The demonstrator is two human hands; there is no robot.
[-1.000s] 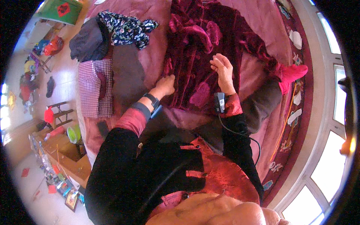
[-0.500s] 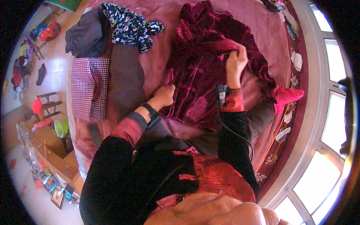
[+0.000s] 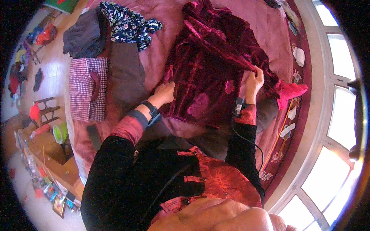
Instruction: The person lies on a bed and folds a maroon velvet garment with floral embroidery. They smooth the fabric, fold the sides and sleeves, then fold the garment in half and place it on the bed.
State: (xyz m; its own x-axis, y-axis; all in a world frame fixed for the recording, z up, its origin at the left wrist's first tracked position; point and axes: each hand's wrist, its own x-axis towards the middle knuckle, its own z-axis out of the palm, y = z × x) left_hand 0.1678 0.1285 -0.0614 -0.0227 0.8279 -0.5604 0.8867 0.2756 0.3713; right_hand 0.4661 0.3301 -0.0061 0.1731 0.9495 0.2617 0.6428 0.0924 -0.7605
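A dark red velvet jacket (image 3: 200, 84) with flower patches and knotted front fastenings lies spread on the bed before me. My left hand (image 3: 165, 92) is closed on its left edge, near the lower part. On the other side my right hand (image 3: 254, 81) pinches the end of a sleeve (image 3: 227, 50), which slants across the jacket's front from the upper left. The jacket's other sleeve lies under or beside the right side, ending near a bright pink cloth (image 3: 293, 91). A strap circles each of my wrists.
Left of the jacket lie a folded checked cloth (image 3: 88, 88), a floral dark blue garment (image 3: 129, 29), grey clothing (image 3: 85, 34) and brown trousers (image 3: 127, 73). A dark phone-like slab (image 3: 94, 136) rests near the bed's left edge. Windows (image 3: 339, 119) line the right.
My right hand has moved right and toward me, drawing the sleeve across the jacket's front. My left hand stays at the jacket's left edge, shifted slightly.
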